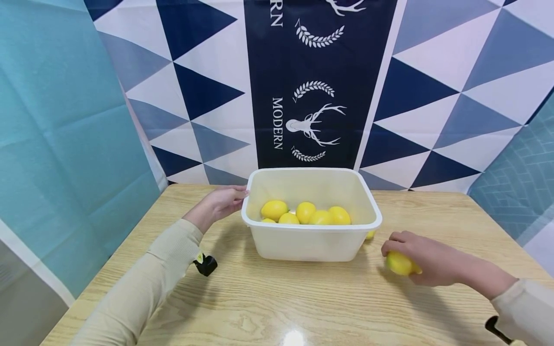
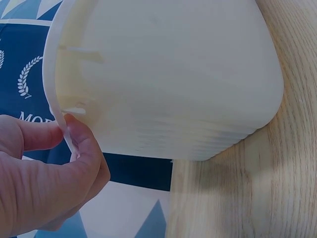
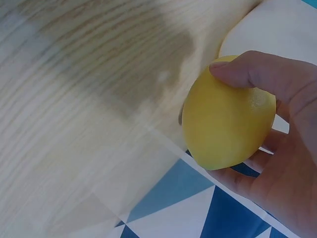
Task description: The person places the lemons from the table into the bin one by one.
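A white plastic bin (image 1: pixel 303 244) stands on the wooden table with several yellow lemons (image 1: pixel 306 212) lying in its bottom. My left hand (image 1: pixel 224 202) pinches the bin's left rim; in the left wrist view thumb and forefinger meet over the rim (image 2: pixel 49 74). To the right of the bin, my right hand (image 1: pixel 426 257) grips a lemon (image 1: pixel 400 263) just above the table. The right wrist view shows that lemon (image 3: pixel 228 119) between thumb and fingers. Another yellow lemon (image 1: pixel 370 235) peeks out beside the bin's right side, mostly hidden behind it.
The wooden table (image 1: pixel 259 298) reaches back to a patterned cloth (image 1: pixel 311 96) hanging behind the bin. Light blue cloth (image 1: pixel 65 120) hangs at the left, and more patterned cloth (image 1: pixel 523 178) at the right. Black wrist-camera parts (image 1: pixel 205 265) hang under the left forearm.
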Action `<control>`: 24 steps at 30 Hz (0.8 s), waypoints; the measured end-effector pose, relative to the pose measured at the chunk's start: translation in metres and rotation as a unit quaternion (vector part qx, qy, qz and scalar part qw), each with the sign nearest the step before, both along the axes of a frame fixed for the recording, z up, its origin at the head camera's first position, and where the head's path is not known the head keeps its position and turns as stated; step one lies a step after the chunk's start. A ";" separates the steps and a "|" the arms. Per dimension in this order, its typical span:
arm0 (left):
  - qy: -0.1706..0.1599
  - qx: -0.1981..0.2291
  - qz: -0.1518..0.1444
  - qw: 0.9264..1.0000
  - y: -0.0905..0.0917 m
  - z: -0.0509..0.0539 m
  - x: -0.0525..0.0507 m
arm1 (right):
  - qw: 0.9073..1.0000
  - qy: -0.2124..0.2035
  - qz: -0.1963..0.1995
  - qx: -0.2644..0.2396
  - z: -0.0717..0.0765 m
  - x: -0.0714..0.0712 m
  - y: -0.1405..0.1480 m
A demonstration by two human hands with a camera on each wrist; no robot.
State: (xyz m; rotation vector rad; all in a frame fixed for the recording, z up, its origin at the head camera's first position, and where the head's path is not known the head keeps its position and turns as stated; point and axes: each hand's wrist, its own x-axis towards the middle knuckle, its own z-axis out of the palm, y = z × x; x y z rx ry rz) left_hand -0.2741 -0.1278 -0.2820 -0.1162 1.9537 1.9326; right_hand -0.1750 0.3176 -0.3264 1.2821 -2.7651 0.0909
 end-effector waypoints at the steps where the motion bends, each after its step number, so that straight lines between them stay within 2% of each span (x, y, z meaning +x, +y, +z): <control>1: 0.000 -0.001 0.000 1.000 0.000 0.000 0.000 | 1.000 0.000 -0.002 0.002 0.001 0.000 0.000; 7: -0.001 -0.003 -0.004 1.000 0.000 0.000 -0.002 | 1.000 0.016 0.003 0.003 0.008 -0.001 0.002; 17: 0.006 -0.005 -0.015 1.000 -0.001 0.000 -0.002 | 0.995 -0.052 -0.068 0.060 0.028 -0.006 0.000; 24: 0.004 -0.008 -0.008 1.000 0.000 0.000 -0.001 | 0.992 -0.075 -0.084 0.063 0.041 -0.009 0.002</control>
